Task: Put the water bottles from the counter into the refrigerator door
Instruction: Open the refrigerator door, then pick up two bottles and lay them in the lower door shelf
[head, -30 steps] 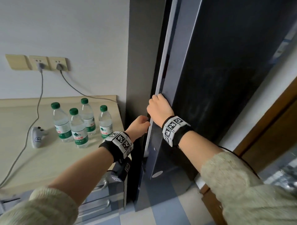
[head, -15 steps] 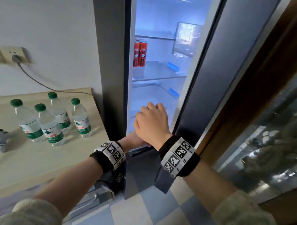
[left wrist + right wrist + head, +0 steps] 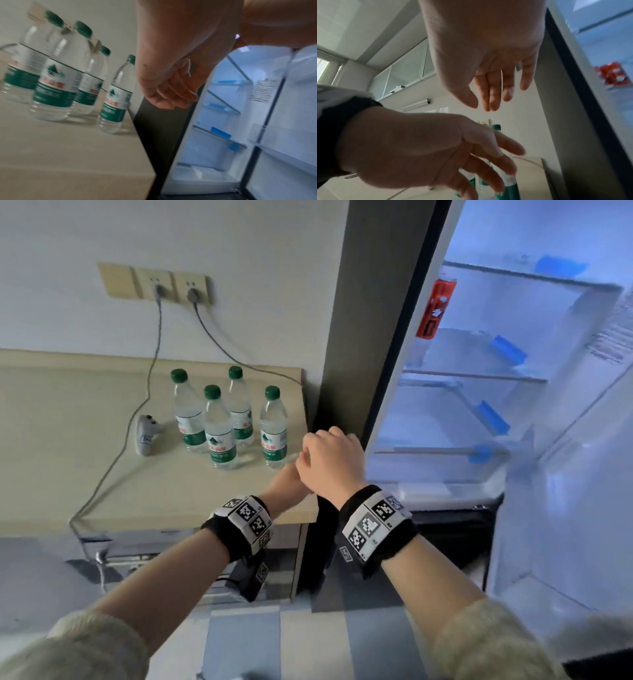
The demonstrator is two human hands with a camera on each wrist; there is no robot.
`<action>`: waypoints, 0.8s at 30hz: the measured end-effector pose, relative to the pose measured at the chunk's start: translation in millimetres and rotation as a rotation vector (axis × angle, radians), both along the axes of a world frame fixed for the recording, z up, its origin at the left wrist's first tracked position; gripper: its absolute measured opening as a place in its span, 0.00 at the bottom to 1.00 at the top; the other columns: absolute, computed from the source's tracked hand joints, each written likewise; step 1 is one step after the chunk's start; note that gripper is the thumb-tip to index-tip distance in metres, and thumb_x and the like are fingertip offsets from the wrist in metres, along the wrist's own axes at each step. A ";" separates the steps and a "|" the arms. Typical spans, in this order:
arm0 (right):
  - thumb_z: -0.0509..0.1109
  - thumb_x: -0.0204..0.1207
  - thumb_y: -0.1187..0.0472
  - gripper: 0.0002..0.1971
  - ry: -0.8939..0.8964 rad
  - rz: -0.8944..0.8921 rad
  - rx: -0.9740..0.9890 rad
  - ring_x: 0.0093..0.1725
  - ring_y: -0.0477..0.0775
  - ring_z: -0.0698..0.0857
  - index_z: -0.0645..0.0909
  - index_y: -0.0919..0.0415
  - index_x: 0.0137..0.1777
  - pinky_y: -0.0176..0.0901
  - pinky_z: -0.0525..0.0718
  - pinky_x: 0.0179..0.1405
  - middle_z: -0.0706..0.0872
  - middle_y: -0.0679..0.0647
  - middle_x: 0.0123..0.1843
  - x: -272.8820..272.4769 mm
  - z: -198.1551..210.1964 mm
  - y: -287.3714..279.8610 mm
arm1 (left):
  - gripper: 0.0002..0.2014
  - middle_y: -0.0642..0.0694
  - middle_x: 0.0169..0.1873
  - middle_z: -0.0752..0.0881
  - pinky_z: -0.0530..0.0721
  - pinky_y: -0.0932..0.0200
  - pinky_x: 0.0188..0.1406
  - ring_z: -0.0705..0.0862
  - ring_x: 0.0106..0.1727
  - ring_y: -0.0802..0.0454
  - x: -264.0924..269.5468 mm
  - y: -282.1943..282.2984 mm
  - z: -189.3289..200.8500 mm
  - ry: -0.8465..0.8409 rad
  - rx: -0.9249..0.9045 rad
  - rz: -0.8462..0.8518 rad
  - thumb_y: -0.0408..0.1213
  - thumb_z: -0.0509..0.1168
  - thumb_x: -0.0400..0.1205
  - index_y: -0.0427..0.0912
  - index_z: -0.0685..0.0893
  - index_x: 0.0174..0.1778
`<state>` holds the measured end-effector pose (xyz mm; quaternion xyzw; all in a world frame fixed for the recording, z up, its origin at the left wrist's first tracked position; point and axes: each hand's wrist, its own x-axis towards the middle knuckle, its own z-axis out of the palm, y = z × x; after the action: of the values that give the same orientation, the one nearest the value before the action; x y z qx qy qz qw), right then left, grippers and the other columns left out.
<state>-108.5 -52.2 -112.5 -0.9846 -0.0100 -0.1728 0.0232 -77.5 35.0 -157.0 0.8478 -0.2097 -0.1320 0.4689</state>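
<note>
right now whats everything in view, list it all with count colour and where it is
bottles: four, clear with green caps, upright at the counter's right end
counter: one, beige, left of the fridge
gadget: one, white, on the counter left of the bottles
sockets: beige wall plates above the counter, two plugs with grey cables
fridge: one, open, lit white inside, glass shelves with blue tabs
red pack: one, on an upper shelf at the left edge
hands: left and right, both empty, fingers relaxed, over the counter's right corner; black wristbands with markers
</note>
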 end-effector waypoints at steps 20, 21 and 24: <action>0.85 0.61 0.57 0.41 0.269 -0.392 1.143 0.65 0.60 0.81 0.66 0.59 0.71 0.48 0.78 0.64 0.81 0.56 0.64 207.0 -146.6 11.9 | 0.52 0.42 0.73 0.68 0.70 0.42 0.76 0.71 0.73 0.46 196.3 121.8 -90.5 0.242 -0.297 0.570 0.42 0.82 0.63 0.48 0.58 0.79; 0.85 0.61 0.57 0.39 0.264 -0.397 1.152 0.63 0.59 0.82 0.68 0.59 0.70 0.46 0.79 0.62 0.82 0.56 0.63 209.4 -150.3 11.8 | 0.51 0.43 0.72 0.72 0.73 0.42 0.74 0.74 0.72 0.47 200.4 120.9 -94.5 0.264 -0.312 0.549 0.42 0.82 0.61 0.48 0.60 0.77; 0.86 0.57 0.56 0.37 0.222 -0.382 1.180 0.58 0.57 0.85 0.74 0.56 0.65 0.44 0.81 0.59 0.87 0.53 0.58 213.5 -162.9 9.9 | 0.40 0.45 0.63 0.82 0.81 0.44 0.67 0.82 0.62 0.50 208.6 115.7 -105.1 0.244 -0.296 0.501 0.39 0.82 0.63 0.47 0.70 0.69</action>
<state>105.0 -42.3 -275.3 -0.8027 0.2654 -0.0470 0.5320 131.0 150.7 -262.1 0.7736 0.0466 -0.0812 0.6267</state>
